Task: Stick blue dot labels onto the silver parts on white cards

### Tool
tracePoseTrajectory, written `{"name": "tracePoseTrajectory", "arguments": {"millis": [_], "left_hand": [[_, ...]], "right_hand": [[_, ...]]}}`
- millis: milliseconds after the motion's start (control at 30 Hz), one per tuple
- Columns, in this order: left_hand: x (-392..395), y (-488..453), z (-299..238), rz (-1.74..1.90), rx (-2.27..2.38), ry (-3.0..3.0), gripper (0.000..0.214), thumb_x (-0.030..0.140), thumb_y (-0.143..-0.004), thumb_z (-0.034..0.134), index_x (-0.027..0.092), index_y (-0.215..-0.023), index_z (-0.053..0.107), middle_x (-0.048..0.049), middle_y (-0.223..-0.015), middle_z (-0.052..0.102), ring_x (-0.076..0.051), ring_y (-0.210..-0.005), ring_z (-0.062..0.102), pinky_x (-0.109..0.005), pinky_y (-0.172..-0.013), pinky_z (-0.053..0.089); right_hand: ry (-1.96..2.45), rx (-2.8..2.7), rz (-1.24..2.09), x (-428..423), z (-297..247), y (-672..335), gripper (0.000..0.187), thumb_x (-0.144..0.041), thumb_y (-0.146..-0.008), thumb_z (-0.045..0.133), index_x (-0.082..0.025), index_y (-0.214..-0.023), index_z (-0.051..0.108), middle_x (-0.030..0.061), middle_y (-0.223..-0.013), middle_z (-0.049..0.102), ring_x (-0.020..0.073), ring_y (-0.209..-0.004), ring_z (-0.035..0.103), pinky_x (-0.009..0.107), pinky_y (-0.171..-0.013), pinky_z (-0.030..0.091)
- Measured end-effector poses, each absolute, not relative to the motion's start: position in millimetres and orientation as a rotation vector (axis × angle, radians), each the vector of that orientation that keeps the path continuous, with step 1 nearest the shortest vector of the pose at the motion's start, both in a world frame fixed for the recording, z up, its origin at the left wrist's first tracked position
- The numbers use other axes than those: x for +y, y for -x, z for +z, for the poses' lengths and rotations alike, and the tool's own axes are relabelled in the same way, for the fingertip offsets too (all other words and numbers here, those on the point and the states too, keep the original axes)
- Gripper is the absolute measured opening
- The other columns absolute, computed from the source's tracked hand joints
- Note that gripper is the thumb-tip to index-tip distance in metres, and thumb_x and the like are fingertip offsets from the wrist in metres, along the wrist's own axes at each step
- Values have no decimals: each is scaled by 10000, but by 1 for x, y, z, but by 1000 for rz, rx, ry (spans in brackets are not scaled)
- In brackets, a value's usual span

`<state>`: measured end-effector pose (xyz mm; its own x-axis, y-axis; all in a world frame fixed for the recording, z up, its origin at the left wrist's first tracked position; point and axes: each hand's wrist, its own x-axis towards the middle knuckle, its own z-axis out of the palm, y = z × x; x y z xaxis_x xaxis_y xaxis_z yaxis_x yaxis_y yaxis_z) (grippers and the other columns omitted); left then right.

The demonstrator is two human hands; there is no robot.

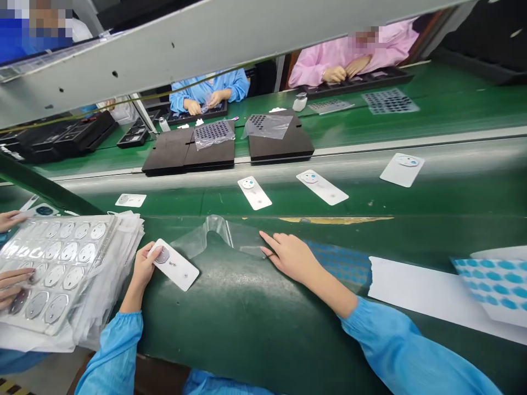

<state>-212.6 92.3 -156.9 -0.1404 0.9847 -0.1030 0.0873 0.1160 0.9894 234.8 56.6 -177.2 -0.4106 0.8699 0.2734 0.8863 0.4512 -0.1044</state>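
Observation:
My left hand grips a white rectangular panel by its upper left end, with the thumb over its grey round part. The panel is tilted above the green table. A clear plastic film arches up from the table between my hands. At the film's right end is my right hand, index finger and thumb stretched out and apart. Its fingertips are at the film, but I cannot tell how firmly they touch it. A sheet of blue dots lies partly behind my right forearm.
A stack of clear trays with round white parts stands at left, with another person's hand on it. White panels lie along the conveyor's near edge. A white paper strip and blue round stickers are at right. Co-workers sit opposite.

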Motion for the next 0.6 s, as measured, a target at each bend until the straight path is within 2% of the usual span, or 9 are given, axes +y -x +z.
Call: {"name": "tracePoseTrajectory", "arguments": {"millis": [200,367,467,533,600], "left_hand": [[78,249,-135,901,1485,-1220,443,504,-602,910,163,-587,629,-15,-561,567,-130,-486,505,-213,-459,355],[74,263,-124,827,1529,-1257,420,493,-589,914,166,-591,651,-19,-562,586,-141,-484,530,-213,-436,380],[73,266,-119,865,1524,-1265,379,506,-593,902,188,-628,698,-13,-559,603,-153,-479,546,-225,-432,396],[71,262,-112,897,1484,-1266,359,554,-619,861,224,-658,726,-5,-569,620,-163,-466,542,-247,-424,395],[67,252,-105,917,1397,-1268,372,608,-651,800,253,-604,698,7,-554,599,-171,-473,520,-276,-429,390]], "right_hand": [[1323,-2525,-111,7,-192,-280,428,-305,-1130,382,-199,-1452,642,32,-820,577,175,-666,491,315,-652,332],[1040,-2595,-141,-17,-175,-298,396,-146,-1087,401,-194,-1369,675,16,-789,567,164,-658,466,312,-643,321],[925,-2510,-154,-39,-155,-302,407,-113,-1045,491,-184,-1425,617,-2,-776,565,155,-655,459,314,-637,324],[951,-2379,-207,-55,-141,-310,481,-136,-1026,543,-186,-1504,551,-2,-776,573,159,-659,473,315,-632,335],[1123,-2190,-373,-70,-128,-327,493,-151,-1009,578,-206,-1499,571,10,-772,594,169,-654,498,321,-633,359]]}}
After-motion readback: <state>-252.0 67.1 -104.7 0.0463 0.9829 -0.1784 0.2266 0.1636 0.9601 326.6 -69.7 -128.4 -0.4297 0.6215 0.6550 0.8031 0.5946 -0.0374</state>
